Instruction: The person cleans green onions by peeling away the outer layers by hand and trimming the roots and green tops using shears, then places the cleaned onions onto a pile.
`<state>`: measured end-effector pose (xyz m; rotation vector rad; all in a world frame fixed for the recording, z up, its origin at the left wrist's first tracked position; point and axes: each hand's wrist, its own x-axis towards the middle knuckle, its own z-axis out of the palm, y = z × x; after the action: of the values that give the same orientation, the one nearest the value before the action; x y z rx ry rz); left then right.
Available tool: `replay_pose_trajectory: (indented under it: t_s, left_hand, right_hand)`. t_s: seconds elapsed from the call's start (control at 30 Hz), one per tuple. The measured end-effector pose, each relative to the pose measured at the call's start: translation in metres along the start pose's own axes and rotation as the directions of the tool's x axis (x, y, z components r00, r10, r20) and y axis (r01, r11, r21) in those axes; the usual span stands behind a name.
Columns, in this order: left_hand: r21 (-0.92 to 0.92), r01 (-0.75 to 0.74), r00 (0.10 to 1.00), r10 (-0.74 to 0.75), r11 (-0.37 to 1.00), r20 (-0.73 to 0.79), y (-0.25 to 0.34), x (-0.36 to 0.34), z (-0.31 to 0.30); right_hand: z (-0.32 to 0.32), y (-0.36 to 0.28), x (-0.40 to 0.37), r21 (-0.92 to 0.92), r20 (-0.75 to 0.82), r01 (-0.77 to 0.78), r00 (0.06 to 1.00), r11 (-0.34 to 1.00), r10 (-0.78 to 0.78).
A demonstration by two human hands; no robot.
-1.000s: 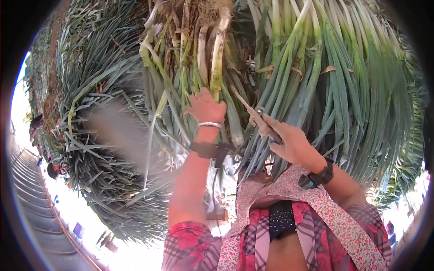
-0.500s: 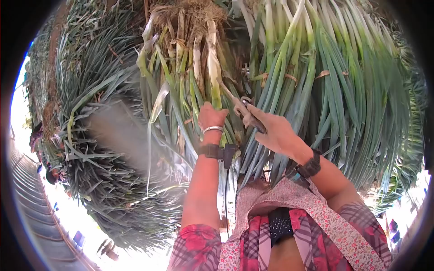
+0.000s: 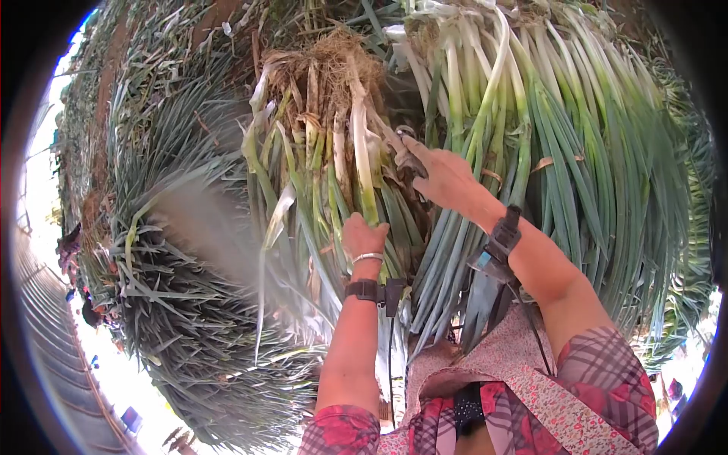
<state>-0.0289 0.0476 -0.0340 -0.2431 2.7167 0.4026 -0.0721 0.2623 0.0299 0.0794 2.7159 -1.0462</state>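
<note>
My left hand (image 3: 364,236) is closed around the green part of a long spring onion (image 3: 362,152), its pale stem pointing away from me towards a mat of dry roots (image 3: 345,64). In my right hand (image 3: 447,178) is a pair of soil-coated shears (image 3: 394,142), gripped near a round metal pivot. Their narrow tips reach up and left, close beside the white stem of the held onion. Part of the handles is hidden by my fingers. Around my left hand lie other onions with yellowed, withered leaves (image 3: 311,144).
To the right spreads a thick pile of cleaner spring onions (image 3: 569,144), white ends away from me, some tied with brown bands (image 3: 546,164). On the left stands a large heap of dark green leaves (image 3: 197,303). A cable (image 3: 390,364) hangs from my left wrist device.
My right hand has moved the shears up along the stem, towards the roots. My left hand keeps its hold on the spring onion. The whole view has shifted slightly downward.
</note>
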Motion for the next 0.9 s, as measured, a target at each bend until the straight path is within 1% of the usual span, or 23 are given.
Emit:
replay_pose_trajectory:
  t_s: [0.07,0.1,0.13,0.17,0.2,0.27,0.3,0.37,0.4,0.43,0.5,0.53,0.57,0.6,0.63,0.67,0.7,0.73,0.77,0.8,0.83,0.87,0.9]
  left_hand:
    - [0.104,-0.027,0.998,0.033,0.994,-0.053,0.003,-0.003,-0.001]
    - [0.108,-0.023,0.998,0.029,0.994,-0.053,0.006,-0.008,-0.006]
    - [0.184,-0.086,0.978,0.118,0.979,-0.17,0.01,-0.017,-0.012]
    - [0.267,-0.137,0.938,0.212,0.954,-0.275,0.012,-0.024,-0.015]
    - [0.271,-0.125,0.942,0.2,0.954,-0.268,0.011,-0.031,-0.012]
    - [0.2,-0.065,0.996,0.076,0.978,-0.046,0.004,-0.046,-0.003]
    - [0.19,-0.057,0.989,0.082,0.98,-0.124,-0.002,-0.053,0.007]
    - [0.177,0.008,0.993,0.013,0.984,-0.117,-0.001,-0.058,0.008]
    - [0.16,0.058,0.992,-0.038,0.985,-0.124,0.003,-0.055,0.01]
    - [0.154,0.07,0.986,-0.045,0.986,-0.161,0.001,-0.052,0.016]
    - [0.144,0.105,0.986,-0.084,0.984,-0.144,-0.005,-0.046,0.025]
    - [0.145,0.135,0.984,-0.116,0.98,-0.133,-0.009,-0.041,0.032]
    - [0.151,0.138,0.971,-0.104,0.979,-0.216,-0.014,-0.036,0.04]
    - [0.153,0.141,0.972,-0.107,0.978,-0.211,-0.015,-0.034,0.041]
    - [0.11,0.153,0.975,-0.131,0.982,-0.179,-0.017,-0.028,0.039]
    - [0.07,0.161,0.978,-0.149,0.984,-0.149,-0.02,-0.023,0.036]
    - [0.044,0.067,0.983,-0.058,0.997,-0.173,-0.022,-0.027,0.023]
    - [0.052,0.066,0.984,-0.056,0.996,-0.168,-0.025,-0.028,0.017]
    - [0.032,0.069,0.991,-0.065,0.997,-0.117,-0.027,-0.029,0.013]
    - [0.006,0.072,0.995,-0.072,0.997,-0.07,-0.026,-0.028,0.006]
    - [-0.044,0.097,0.995,-0.097,0.994,0.018,-0.027,-0.025,-0.005]
    - [-0.044,0.094,0.996,-0.093,0.995,0.014,-0.028,-0.026,-0.014]
    - [-0.126,0.085,0.996,-0.084,0.988,0.011,-0.029,-0.029,-0.022]
  right_hand:
    - [-0.002,0.005,0.017,-0.022,-0.009,0.018,1.0,1.0,-0.019]
    - [0.0,0.008,0.026,-0.014,-0.037,0.06,0.998,0.998,-0.06]
    - [0.0,0.009,0.032,-0.003,-0.062,0.1,0.993,0.995,-0.101]
    - [-0.001,0.011,0.037,-0.003,-0.078,0.077,0.994,0.997,-0.077]
    - [-0.002,0.01,0.035,0.005,-0.064,0.078,0.995,0.997,-0.078]
    - [-0.006,0.005,0.025,0.049,-0.123,0.015,0.992,0.999,-0.009]
    - [-0.015,-0.005,0.003,-0.022,-0.038,0.018,0.999,1.0,-0.019]
    - [-0.009,-0.011,-0.053,0.013,0.065,0.101,0.993,0.995,-0.102]
    - [-0.014,-0.021,-0.08,-0.006,0.265,0.043,0.963,0.999,-0.04]
    - [-0.018,-0.031,-0.106,-0.039,0.451,-0.012,0.892,0.999,0.028]
    - [-0.011,-0.037,-0.146,-0.005,0.535,0.023,0.844,1.0,-0.017]
    - [-0.003,-0.033,-0.146,-0.008,0.539,0.027,0.842,1.0,-0.019]
    - [0.007,-0.031,-0.147,0.017,0.491,0.015,0.871,1.0,-0.021]
    - [0.013,-0.031,-0.146,0.042,0.439,0.002,0.898,0.999,-0.021]
    - [0.016,-0.031,-0.139,0.012,0.483,-0.028,0.875,1.0,0.019]
    - [0.016,-0.035,-0.14,0.016,0.478,-0.03,0.878,0.999,0.019]
    - [0.016,-0.039,-0.141,0.046,0.494,-0.013,0.87,0.999,-0.012]
    - [0.016,-0.042,-0.145,0.08,0.513,-0.002,0.857,0.997,-0.04]
    - [0.018,-0.043,-0.146,0.086,0.516,-0.011,0.856,0.996,-0.035]
    - [0.019,-0.042,-0.144,0.098,0.46,-0.028,0.888,0.995,-0.02]
    - [0.018,-0.042,-0.14,0.11,0.398,-0.04,0.917,0.993,-0.007]
    - [0.015,-0.045,-0.142,0.11,0.394,-0.038,0.919,0.993,-0.008]
    - [0.009,-0.051,-0.147,0.121,0.425,-0.055,0.905,0.991,-0.002]
